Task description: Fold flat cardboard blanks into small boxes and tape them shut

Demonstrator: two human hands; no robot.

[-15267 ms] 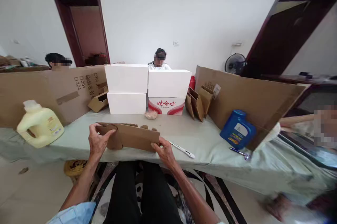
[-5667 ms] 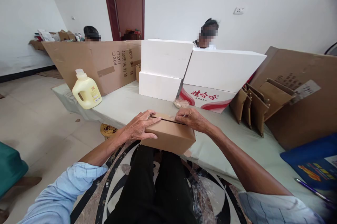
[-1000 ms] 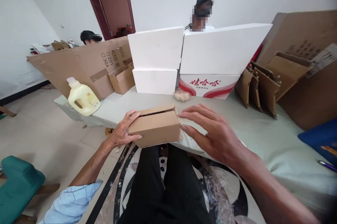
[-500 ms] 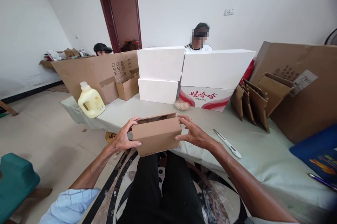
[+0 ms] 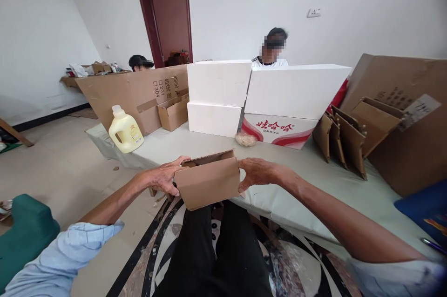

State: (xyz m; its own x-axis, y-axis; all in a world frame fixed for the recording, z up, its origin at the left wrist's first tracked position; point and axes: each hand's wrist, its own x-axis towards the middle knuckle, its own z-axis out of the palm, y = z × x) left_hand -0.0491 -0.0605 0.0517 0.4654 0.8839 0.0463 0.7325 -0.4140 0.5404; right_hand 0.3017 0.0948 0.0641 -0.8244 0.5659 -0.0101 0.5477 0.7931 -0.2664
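Note:
Over the table's front edge, above my lap, I hold a small brown cardboard box (image 5: pixel 207 184) with its top side open. My left hand (image 5: pixel 166 178) grips the left end, fingers at the upper edge and thumb near the front face. At the opposite end my right hand (image 5: pixel 256 172) curls around the corner, its thumb low against the side. The box tilts slightly, its right end a little higher. Its inside is mostly in shadow.
White boxes (image 5: pixel 218 84) stand stacked behind, beside a red-and-white printed box (image 5: pixel 279 130). A yellow jug (image 5: pixel 125 130) stands at left. Folded cardboard pieces (image 5: pixel 347 141) lean at right near a blue item (image 5: pixel 422 208). Two people sit beyond the boxes.
My forearms have swung outward and my grip on the box ends has shifted a little. The white-handled knife on the table is now hidden by my right arm. The view has turned slightly left.

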